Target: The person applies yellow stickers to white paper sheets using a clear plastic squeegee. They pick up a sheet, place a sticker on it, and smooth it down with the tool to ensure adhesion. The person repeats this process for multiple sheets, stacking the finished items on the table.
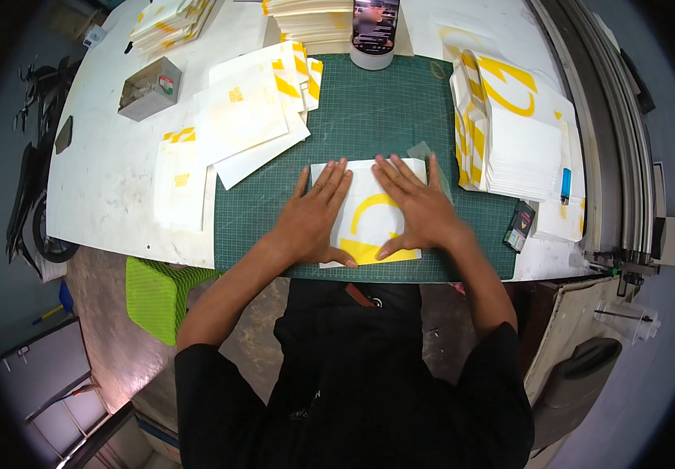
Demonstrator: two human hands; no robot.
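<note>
Both hands lie flat and open, palms down, on a white sheet (369, 209) printed with a yellow arc and a yellow band along its near edge. The left hand (312, 221) covers the sheet's left half, the right hand (416, 207) its right half, fingers spread and pointing away from the body; neither grips anything. The sheet rests on a green cutting mat (369, 117) near the front edge of the white counter (103, 180).

The step in hand looks like pressing or smoothing the sheet flat against the mat. A following move would likely call for even pressure from the middle outward, keeping the sheet square.

To the right stands a thick stack of similar yellow-and-white sheets (513, 137); to the left, loose sheets (248, 125) overlap the mat's corner. A small grey box (150, 87) sits further left, and a phone propped on a tape roll (373, 35) stands at the mat's far edge.
</note>
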